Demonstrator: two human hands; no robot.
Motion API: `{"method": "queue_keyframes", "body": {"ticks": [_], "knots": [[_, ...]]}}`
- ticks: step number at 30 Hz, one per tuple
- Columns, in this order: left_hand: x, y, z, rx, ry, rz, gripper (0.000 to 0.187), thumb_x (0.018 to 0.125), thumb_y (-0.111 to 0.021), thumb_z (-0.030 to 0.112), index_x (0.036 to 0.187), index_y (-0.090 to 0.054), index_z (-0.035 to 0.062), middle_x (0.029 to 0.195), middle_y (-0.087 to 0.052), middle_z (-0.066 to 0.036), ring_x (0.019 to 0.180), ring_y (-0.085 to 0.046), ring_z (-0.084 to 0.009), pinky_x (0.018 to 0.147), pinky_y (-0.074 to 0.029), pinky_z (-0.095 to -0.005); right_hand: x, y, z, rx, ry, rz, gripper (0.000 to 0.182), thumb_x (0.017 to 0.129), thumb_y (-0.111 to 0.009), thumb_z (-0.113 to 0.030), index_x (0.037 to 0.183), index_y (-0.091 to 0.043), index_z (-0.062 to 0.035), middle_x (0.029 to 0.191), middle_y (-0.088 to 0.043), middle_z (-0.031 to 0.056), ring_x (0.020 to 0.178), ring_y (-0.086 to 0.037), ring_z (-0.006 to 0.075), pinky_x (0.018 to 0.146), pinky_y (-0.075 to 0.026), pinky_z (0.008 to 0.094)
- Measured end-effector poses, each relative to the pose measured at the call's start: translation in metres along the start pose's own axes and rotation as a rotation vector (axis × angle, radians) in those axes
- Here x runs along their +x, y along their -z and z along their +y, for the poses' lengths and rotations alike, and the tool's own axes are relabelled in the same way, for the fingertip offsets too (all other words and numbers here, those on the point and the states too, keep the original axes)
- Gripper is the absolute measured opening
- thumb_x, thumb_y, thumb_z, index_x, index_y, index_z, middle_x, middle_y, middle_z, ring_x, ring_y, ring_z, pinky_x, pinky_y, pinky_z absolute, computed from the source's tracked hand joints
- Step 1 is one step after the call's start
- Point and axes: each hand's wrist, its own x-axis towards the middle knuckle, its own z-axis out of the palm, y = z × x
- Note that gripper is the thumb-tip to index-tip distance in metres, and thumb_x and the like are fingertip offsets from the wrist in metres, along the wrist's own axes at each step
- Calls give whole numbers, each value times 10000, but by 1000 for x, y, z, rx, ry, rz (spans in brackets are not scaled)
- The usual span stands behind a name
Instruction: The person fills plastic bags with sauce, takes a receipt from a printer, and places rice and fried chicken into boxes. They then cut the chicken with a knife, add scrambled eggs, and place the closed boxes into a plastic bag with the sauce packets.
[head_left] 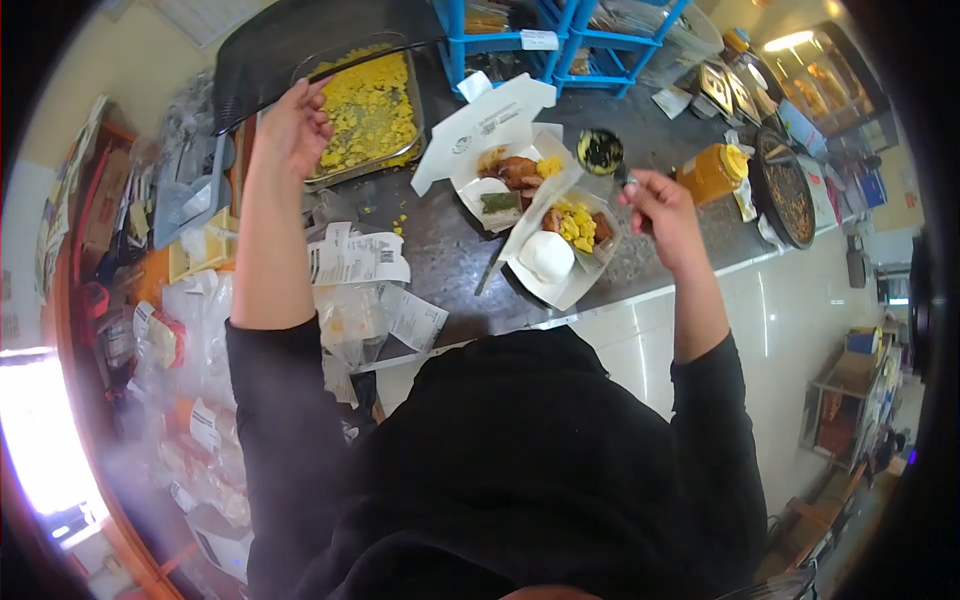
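My left hand (pixel 297 128) is at the upper left, its fingers curled at the edge of a large black lid (pixel 265 65). The lid is raised over a metal tray (pixel 418 112) of chopped yellow egg (pixel 365 110). In my right hand (pixel 662 212) is a dark serving spoon (pixel 600 152) with yellow bits on its bowl, held just above the open boxes. A white takeout box (pixel 572 296) beneath it holds a white rice mound (pixel 546 257), yellow egg pieces and browned meat. Behind it, another open takeout box (pixel 500 108) holds browned meat, yellow egg and something green.
Blue shelves (pixel 515 45) stand at the back. To the right are a yellow squeeze bottle (pixel 712 174) and a dark round pan (pixel 783 190). Printed receipts (pixel 360 258) and plastic bags (pixel 350 320) lie at the left along the metal counter (pixel 450 290). Wrapped packages (pixel 205 420) are stacked lower left.
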Motion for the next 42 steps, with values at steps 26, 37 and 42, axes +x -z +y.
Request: {"method": "queue_keyframes", "body": {"ticks": [26,37,42], "knots": [[57,31,-148,-544,486,371,501,910,-398,120,1337,-244,-93,1360,-315,-269,1282,-347,-433,1082,-271,-551,-68,-127,56,-380,306,64,1055,725,-784,-272,1447,-77,31,1407,-306,257,1201,-454,337,1013,-365,390],[-68,-69,-110,429,-643,412,466,913,-484,36,1351,-336,-25,1320,-447,-165,1195,-476,-268,1007,-370,-343,-42,-103,74,-573,194,-261,800,765,-506,18,1468,-128,-47,932,-595,315,862,-592,452,783,-467,478],[-119,-105,-144,690,-811,-44,341,912,-477,-29,1250,-506,5,1211,-560,-141,1091,-567,-267,924,-443,-319,-59,-2,67,-618,330,-613,744,730,-442,82,1426,-333,-158,1004,-628,238,924,-598,406,812,-477,425]]}}
